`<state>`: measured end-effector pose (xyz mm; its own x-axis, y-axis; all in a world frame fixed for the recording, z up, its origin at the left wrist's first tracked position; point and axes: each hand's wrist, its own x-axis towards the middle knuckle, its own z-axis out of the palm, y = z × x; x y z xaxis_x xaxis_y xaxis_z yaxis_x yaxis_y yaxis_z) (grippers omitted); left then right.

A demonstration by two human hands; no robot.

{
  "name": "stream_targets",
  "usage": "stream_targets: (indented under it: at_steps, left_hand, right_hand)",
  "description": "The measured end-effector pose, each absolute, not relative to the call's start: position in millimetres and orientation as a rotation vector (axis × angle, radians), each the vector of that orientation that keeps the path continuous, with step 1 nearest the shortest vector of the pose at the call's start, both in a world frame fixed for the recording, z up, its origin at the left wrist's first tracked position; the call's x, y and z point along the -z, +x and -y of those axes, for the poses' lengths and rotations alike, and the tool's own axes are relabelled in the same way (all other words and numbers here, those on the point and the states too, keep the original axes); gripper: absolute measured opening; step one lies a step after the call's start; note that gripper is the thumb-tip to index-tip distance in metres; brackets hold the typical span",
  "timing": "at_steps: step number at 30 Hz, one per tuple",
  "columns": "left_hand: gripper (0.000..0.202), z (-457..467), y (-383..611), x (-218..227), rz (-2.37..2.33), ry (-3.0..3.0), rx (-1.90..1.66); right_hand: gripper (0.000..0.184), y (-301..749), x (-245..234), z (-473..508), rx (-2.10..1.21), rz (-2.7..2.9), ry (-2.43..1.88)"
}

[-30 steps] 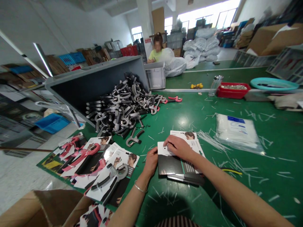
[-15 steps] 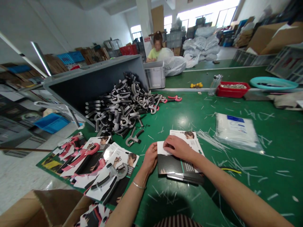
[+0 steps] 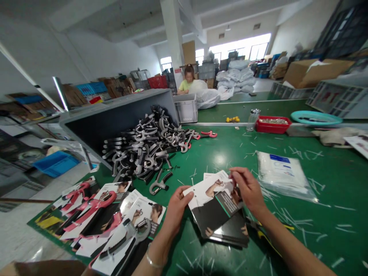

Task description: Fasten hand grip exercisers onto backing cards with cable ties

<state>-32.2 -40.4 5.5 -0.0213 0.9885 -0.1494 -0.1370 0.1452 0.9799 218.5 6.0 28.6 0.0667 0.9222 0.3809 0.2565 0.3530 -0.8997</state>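
Observation:
My left hand (image 3: 177, 209) pinches the left corner of a printed backing card (image 3: 220, 205), thumb on top near small punched holes. The card is white and black with a hand picture and lies slanted over a stack of similar cards (image 3: 234, 228). My right hand (image 3: 250, 189) is closed at the card's upper right edge, thumb and forefinger together there. A yellow-and-black-handled tool (image 3: 268, 237) lies partly hidden under my right forearm. Left of my left hand, a grey hand grip (image 3: 136, 234) rests on a card, beside pink hand grips (image 3: 96, 205) on further cards.
Loose grey-and-black hand grips (image 3: 143, 145) spill from a tipped grey bin (image 3: 115, 101). White strips (image 3: 290, 218) are scattered at right near a clear bag of white strips (image 3: 283, 172). A red tray (image 3: 273, 126), a glass jar (image 3: 253, 119) and a turquoise tray (image 3: 316, 117) stand farther back. A co-worker (image 3: 186, 81) sits beyond.
The top card has been turned from a blank white-topped side to its picture side and tilted. My right hand moved from across the card to its upper right edge. The view tipped upward.

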Motion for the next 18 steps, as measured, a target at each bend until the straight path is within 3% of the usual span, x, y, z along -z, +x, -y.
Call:
stream_targets:
  at_steps: [6,8,11,18]
  left_hand:
    - [0.032,43.0,-58.2,-11.0,-1.528,1.654,-0.963]
    - [0.033,7.6,-66.2,-10.5,-1.678,1.884,-0.953]
    - [0.035,-62.9,-56.4,0.9,-1.725,2.293,-0.558]
    - [0.036,-219.6,-7.3,40.2,-1.901,2.422,-0.305]
  right_hand:
    - [0.035,301.2,40.9,25.7,-0.627,1.51,-1.561]
    - [0.036,307.8,65.1,37.4,-0.636,1.617,-1.625]
    - [0.034,301.4,86.2,44.8,-0.493,1.83,-1.642]
    - [0.03,302.2,102.7,28.5,-0.123,1.979,-1.619]
